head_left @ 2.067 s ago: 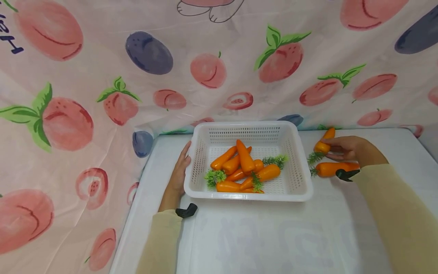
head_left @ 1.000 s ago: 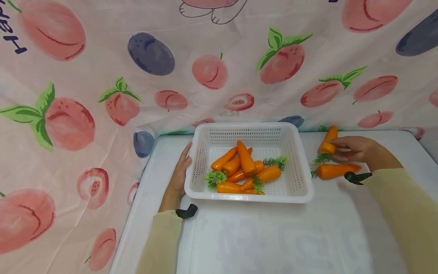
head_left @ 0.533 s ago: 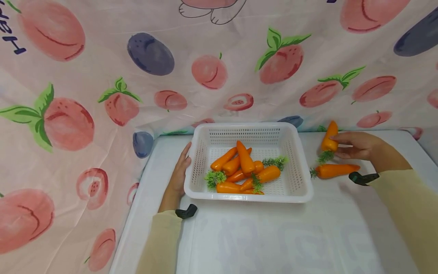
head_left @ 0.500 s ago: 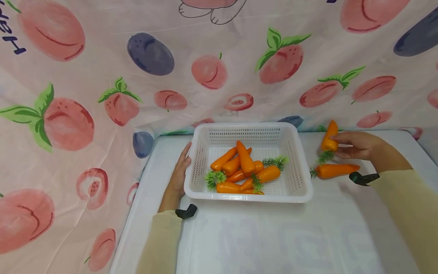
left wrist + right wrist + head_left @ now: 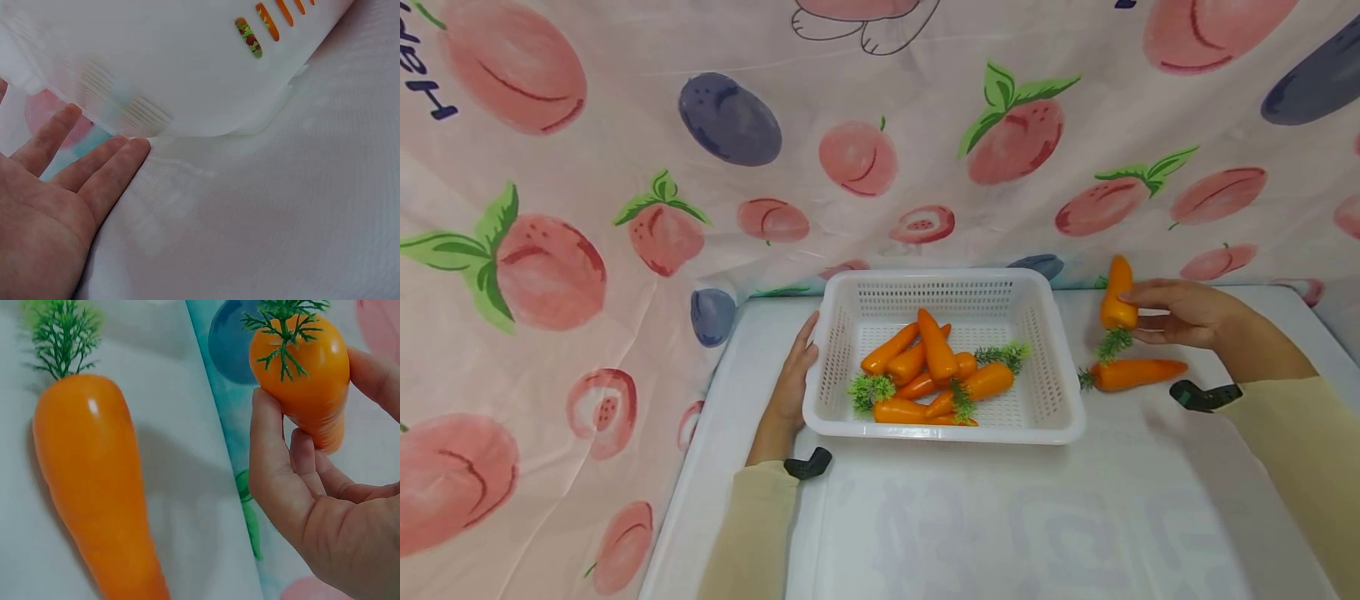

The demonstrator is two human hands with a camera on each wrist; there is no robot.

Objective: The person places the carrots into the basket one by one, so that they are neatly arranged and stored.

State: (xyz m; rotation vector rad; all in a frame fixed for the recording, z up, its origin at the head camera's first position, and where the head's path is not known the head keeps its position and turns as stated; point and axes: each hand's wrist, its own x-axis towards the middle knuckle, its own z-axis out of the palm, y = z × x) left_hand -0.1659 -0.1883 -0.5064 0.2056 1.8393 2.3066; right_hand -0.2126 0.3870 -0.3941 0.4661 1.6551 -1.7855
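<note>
My right hand [image 5: 1187,312] pinches an orange toy carrot [image 5: 1118,292] between thumb and fingers, its green top hanging down and its tip up. In the right wrist view the held carrot [image 5: 306,359] shows its thick end and sprig. A second carrot [image 5: 1138,375] lies on the table just below that hand. At the left, my left hand [image 5: 790,379] rests against the side of a white perforated basket [image 5: 943,431]. Its fingers are straight, with the fingertips [image 5: 139,146] at the basket's lower edge in the left wrist view. Several carrots [image 5: 936,346] lie heaped in the basket.
A white cloth covers the table [image 5: 970,517]. A peach-printed curtain [image 5: 865,83] rises behind the table's back edge and down its left side. The basket stands near that back edge, left of the loose carrot.
My right hand has lifted the pinched carrot up and slightly right, tilting it more upright, away from the one on the table. My left hand and the basket stay in place.
</note>
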